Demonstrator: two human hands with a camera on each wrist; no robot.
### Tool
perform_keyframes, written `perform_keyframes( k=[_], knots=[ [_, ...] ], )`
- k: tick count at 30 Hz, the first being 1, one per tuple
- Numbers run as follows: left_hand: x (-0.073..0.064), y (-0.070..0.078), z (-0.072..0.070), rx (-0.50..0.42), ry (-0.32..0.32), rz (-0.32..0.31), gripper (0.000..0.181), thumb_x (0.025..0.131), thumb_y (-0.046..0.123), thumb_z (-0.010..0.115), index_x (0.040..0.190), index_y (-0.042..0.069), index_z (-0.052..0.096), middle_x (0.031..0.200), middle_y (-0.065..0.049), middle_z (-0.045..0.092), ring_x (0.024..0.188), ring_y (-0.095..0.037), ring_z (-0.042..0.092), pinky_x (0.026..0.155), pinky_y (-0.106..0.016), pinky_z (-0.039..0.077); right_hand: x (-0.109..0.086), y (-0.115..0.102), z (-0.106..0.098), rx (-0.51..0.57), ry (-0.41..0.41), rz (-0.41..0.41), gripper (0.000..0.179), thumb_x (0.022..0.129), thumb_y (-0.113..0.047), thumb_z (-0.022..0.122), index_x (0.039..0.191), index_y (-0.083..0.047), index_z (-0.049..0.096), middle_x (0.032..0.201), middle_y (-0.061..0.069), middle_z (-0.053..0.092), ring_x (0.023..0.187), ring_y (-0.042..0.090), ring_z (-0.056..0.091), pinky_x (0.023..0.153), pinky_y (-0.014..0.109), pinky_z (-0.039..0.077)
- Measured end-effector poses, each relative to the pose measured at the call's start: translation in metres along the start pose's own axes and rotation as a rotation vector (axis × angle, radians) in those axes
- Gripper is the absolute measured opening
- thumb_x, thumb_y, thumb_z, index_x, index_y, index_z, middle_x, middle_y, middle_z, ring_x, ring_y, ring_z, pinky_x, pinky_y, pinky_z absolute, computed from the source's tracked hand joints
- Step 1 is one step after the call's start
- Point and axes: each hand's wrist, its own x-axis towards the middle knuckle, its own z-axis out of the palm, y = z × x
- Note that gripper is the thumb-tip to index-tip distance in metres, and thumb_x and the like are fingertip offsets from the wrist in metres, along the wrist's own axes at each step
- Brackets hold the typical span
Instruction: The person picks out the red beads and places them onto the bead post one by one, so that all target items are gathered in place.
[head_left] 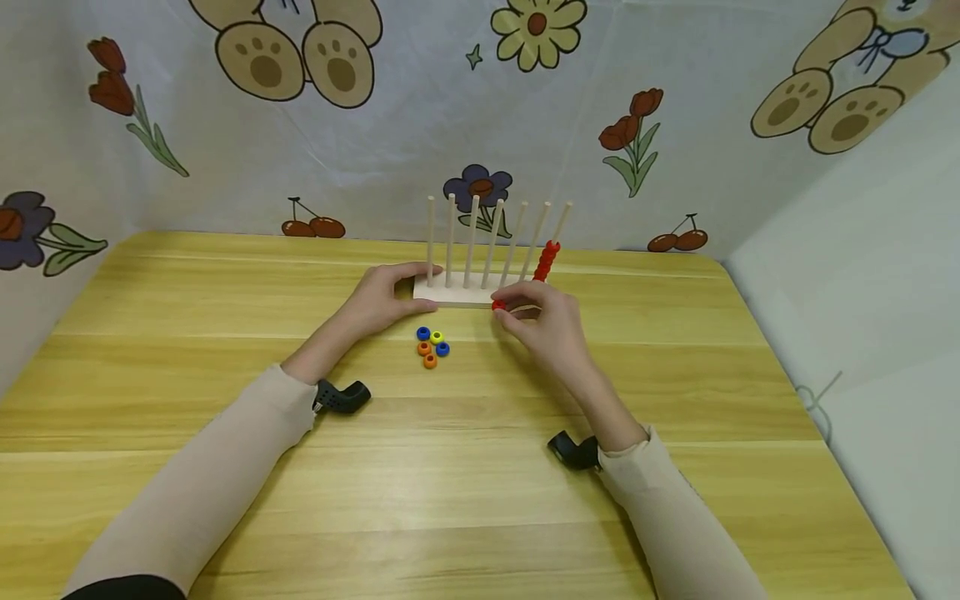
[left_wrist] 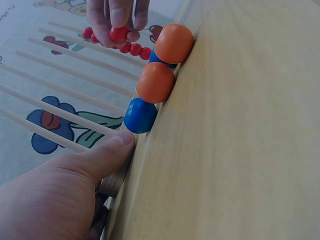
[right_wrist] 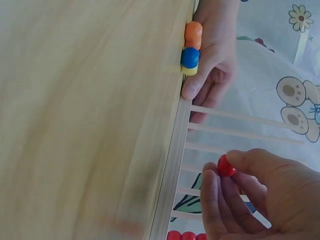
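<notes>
A wooden peg rack [head_left: 463, 297] with a row of upright pegs stands towards the back of the table. My left hand [head_left: 375, 298] grips the left end of its base, thumb at the front edge and fingers behind. Between thumb and fingertips my right hand [head_left: 546, 323] pinches a red bead [right_wrist: 226, 166], held just in front of the rack's right half and off the pegs. Several red beads [head_left: 547, 261] are stacked on the rightmost peg. In front of the base lie loose beads: blue [head_left: 423, 333], yellow [head_left: 437, 337] and orange [head_left: 430, 361].
The wood-grain table [head_left: 420, 500] runs back to a cloth backdrop [head_left: 405, 167] printed with bears and flowers, close behind the rack. A black wrist camera [head_left: 343, 397] sits on the left wrist, and another camera [head_left: 573, 451] on the right. A pale cord [head_left: 821, 404] hangs beyond the table's right edge.
</notes>
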Motion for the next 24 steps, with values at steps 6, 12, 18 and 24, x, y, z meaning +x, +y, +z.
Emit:
perform_keyframes(
  k=[6,12,18,24],
  knots=[
    [0.000,-0.001,0.000,-0.005,0.006,0.001,0.054,0.092,0.031,0.084,0.144,0.025,0.068,0.151,-0.005,0.062,0.148,-0.026,0.049,0.127,-0.048,0.033,0.001,0.003,-0.003,0.036,0.068,0.000,0.018,0.094,-0.001,0.077,0.112,-0.001,0.078,0.109,0.011,0.078,0.098,0.023,0.075,0.090,0.036,0.064],
    [0.000,-0.002,0.001,-0.003,0.003,0.003,0.055,0.092,0.031,0.084,0.144,0.025,0.068,0.152,-0.005,0.062,0.149,-0.026,0.048,0.128,-0.048,0.033,0.005,0.001,-0.018,0.096,0.202,-0.039,0.019,0.095,-0.007,0.078,0.114,-0.004,0.079,0.112,0.010,0.078,0.098,0.020,0.073,0.091,0.029,0.062],
    [0.001,-0.003,0.000,-0.006,0.001,0.005,0.055,0.092,0.031,0.085,0.144,0.025,0.067,0.152,-0.005,0.061,0.149,-0.026,0.047,0.127,-0.048,0.033,0.014,-0.008,-0.037,0.125,0.329,-0.092,0.021,0.096,-0.008,0.078,0.116,-0.002,0.079,0.113,0.011,0.077,0.097,0.017,0.073,0.091,0.024,0.061],
    [0.000,-0.001,-0.001,-0.003,-0.004,0.005,0.056,0.092,0.031,0.085,0.145,0.024,0.067,0.153,-0.006,0.061,0.150,-0.028,0.047,0.128,-0.049,0.032,0.025,-0.025,-0.052,0.116,0.427,-0.146,0.022,0.096,-0.004,0.076,0.117,0.000,0.078,0.113,0.016,0.077,0.096,0.010,0.072,0.092,0.023,0.061]
  ],
)
